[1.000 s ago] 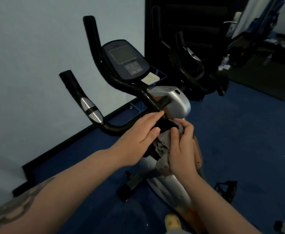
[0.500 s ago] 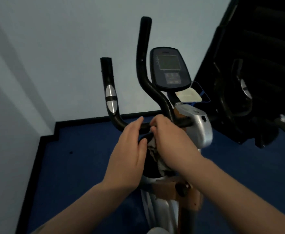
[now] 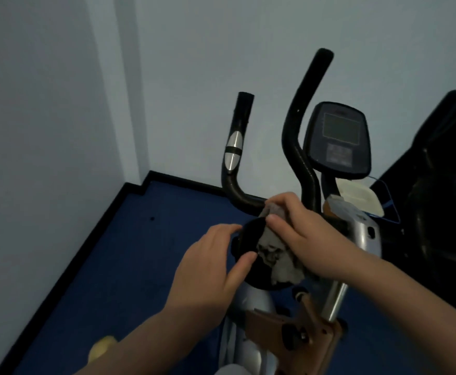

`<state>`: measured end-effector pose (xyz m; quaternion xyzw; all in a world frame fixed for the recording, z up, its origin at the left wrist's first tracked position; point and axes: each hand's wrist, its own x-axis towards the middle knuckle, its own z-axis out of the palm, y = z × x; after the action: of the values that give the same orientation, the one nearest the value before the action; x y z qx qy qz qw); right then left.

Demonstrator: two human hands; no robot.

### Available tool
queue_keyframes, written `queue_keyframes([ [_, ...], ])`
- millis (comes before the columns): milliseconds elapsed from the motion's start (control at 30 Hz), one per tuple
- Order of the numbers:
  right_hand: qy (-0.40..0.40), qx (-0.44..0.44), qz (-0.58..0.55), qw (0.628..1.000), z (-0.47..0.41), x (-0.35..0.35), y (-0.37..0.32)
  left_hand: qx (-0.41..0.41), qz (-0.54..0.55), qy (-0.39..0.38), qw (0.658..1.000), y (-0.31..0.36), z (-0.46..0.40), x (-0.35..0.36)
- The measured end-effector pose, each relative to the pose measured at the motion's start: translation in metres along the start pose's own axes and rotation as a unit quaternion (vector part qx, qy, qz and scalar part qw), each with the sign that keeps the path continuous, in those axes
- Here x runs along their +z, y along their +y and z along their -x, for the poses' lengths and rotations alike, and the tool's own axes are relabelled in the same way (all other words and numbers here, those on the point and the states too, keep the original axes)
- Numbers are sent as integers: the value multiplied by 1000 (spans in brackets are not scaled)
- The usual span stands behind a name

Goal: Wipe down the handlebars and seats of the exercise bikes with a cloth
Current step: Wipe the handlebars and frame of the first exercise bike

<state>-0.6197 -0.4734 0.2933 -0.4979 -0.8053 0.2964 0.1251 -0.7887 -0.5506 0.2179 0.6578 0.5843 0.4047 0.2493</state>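
The exercise bike's black handlebars rise ahead, the left bar [image 3: 234,147] with a silver band and the right bar [image 3: 301,136] beside the dark console [image 3: 337,139]. My right hand [image 3: 305,239] grips a crumpled grey cloth [image 3: 277,257] and presses it against the crossbar where the bars join the stem. Part of the cloth hangs below my fingers. My left hand [image 3: 208,274] pinches the edge of a black round part [image 3: 248,239] just under the crossbar, index finger above and thumb below. The seat is out of view.
A pale wall corner stands at the left over blue floor [image 3: 140,253]. A second dark machine [image 3: 448,212] crowds the right edge. Below my hands are the silver post [image 3: 362,239] and an orange-brown frame bracket [image 3: 305,326]. A yellowish object [image 3: 101,347] lies on the floor.
My right hand has lifted off the crossbar enough for the grey cloth to show under it. My left hand has dropped from the crossbar to the black round part.
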Motion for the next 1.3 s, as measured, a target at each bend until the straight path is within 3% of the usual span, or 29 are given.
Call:
queue_keyframes([
  [133, -23, -46, 13, 999, -15, 4, -3, -30, -9, 21, 999, 6, 4, 3],
  [267, -135, -132, 69, 980, -31, -4, -8, -62, -31, 33, 997, 9, 6, 2],
  [433, -187, -161, 28, 969, -42, -13, -7, -76, -33, 45, 996, 9, 3, 2],
  [567, -261, -223, 33, 939, -51, -1, -18, -73, -34, 52, 995, 8, 2, 1],
  [700, -343, -169, -38, 923, -63, -20, -16, -81, -48, 48, 994, 6, 2, -1],
  [800, -342, -133, -67, 928, -67, -21, -16, -81, -58, 49, 994, 5, 3, -1],
  [967, -352, -265, 77, 894, -62, 4, -34, -73, -29, 63, 995, 4, 5, 0],
  [1133, -358, -171, -45, 917, -62, -16, -21, -80, -57, 55, 994, 3, 4, -2],
  [1233, -313, -272, 51, 909, -58, 1, -21, -75, -47, 52, 995, 3, 4, -3],
  [1300, -331, -264, 55, 905, -60, -4, -22, -77, -51, 43, 995, 4, 4, -3],
])
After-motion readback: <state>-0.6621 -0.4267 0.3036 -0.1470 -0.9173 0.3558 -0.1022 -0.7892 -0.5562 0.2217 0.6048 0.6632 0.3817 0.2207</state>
